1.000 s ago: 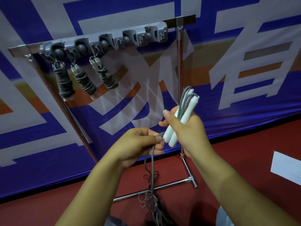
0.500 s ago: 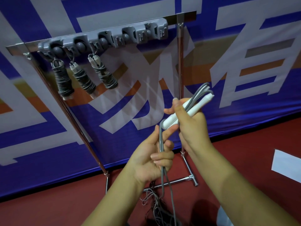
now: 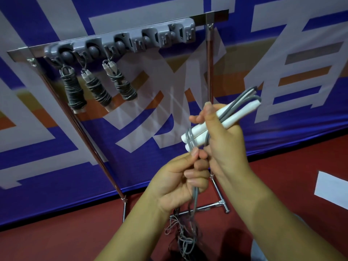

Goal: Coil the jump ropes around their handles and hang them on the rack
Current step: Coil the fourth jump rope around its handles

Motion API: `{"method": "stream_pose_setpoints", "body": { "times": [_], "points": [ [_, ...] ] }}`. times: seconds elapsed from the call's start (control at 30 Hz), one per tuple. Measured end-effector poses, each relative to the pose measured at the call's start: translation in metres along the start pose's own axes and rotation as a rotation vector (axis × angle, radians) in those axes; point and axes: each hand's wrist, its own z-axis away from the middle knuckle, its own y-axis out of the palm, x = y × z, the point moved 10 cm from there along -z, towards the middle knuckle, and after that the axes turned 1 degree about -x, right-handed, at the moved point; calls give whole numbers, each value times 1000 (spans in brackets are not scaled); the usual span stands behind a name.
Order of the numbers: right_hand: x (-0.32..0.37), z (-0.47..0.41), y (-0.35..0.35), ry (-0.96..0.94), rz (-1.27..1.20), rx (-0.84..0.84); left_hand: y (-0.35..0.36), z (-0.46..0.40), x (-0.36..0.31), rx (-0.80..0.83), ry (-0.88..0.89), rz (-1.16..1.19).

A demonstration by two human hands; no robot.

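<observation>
Two white handles [image 3: 222,123] lie side by side, tilted up to the right, with grey rope [image 3: 194,194] wrapped once or twice round their lower left ends and trailing down to a loose tangle on the floor. On the far left, three coiled jump ropes [image 3: 98,87] hang from the grey rack [image 3: 120,41], rope wound tightly round their handles.

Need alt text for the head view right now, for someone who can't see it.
The right hand grips two white handles while the left hand pinches the grey rope, with a first turn around the handles. Behind, three coiled ropes hang on the grey rack.
</observation>
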Motion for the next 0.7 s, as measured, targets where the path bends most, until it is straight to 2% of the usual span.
{"method": "stream_pose_setpoints", "body": {
  "times": [0.2,0.33,0.53,0.7],
  "points": [
    [-1,1,7,29,-104,14,-4,1,-4,-38,98,-174],
    [4,-2,5,-3,-114,28,6,5,-5,-30,138,-175],
    [5,3,3,-40,-93,37,1,5,3,-123,157,-191],
    [-1,3,7,44,-222,64,-1,3,-1,-51,168,-264]
  ]
}}
